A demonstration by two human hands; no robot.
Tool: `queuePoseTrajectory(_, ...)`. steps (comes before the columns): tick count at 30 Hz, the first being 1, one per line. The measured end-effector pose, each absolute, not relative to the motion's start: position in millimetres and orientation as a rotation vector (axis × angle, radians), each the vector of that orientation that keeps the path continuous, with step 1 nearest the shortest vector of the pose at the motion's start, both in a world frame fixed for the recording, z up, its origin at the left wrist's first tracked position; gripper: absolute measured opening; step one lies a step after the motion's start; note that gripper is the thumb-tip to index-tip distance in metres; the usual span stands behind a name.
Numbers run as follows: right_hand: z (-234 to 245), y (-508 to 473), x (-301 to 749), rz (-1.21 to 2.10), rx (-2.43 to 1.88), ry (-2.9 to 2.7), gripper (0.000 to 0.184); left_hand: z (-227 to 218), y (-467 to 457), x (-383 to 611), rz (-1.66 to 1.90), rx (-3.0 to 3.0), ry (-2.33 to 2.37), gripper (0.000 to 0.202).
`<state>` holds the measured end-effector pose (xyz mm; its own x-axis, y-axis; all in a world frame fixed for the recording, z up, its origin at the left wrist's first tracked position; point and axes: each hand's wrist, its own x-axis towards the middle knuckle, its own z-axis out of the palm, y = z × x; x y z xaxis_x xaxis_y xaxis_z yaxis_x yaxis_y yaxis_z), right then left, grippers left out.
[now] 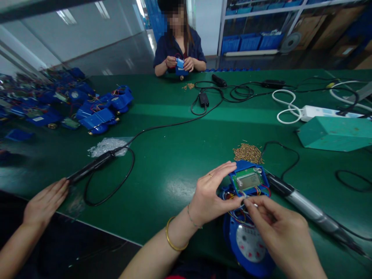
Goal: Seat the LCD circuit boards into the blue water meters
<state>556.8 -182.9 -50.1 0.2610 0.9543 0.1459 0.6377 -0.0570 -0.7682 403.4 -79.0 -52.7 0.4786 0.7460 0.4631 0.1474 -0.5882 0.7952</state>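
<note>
In front of me a blue water meter [250, 244] lies with its round dial facing up. Its blue cover [236, 167] stands raised above it, holding a green circuit board with a display [248, 179]. Thin coloured wires [240, 221] run between cover and meter body. My left hand [205, 197] grips the cover's left side, fingers along the upper edge and thumb low by the wires. My right hand [273, 221] is closed in a pinch at the wires, its fingertips meeting the left thumb; the exact piece pinched is partly hidden.
Brass-coloured screws [248, 153] lie behind the cover. An electric screwdriver [308, 209] rests at right, near a green box [334, 133]. Another person's hand [48, 201] touches a second screwdriver [93, 166] at left. Blue meters [97, 116] are piled beyond; a co-worker [180, 50] sits opposite.
</note>
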Motion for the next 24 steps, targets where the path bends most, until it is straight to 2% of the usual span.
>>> queuePoseTrajectory(8,-48.0,-183.8,543.6,0.049,-1.727,-1.628,0.024,-53.6,-77.8,403.0,0.938,1.807,0.799,0.061)
queuePoseTrajectory(11,-45.7,-179.2,544.3,-0.031,-1.691,-1.678,0.027,-53.1,-74.1,402.1,0.868,1.652,0.727,0.063)
queuePoseTrajectory(20,-46.7,-173.1,539.5,-0.117,-1.713,-1.631,0.042,-75.6,-70.3,408.9,0.822,1.338,0.469,0.064)
queuePoseTrajectory(24,-48.6,-176.8,542.2,-0.095,-1.704,-1.676,0.039,-78.1,-70.6,412.0,0.785,1.351,0.549,0.068)
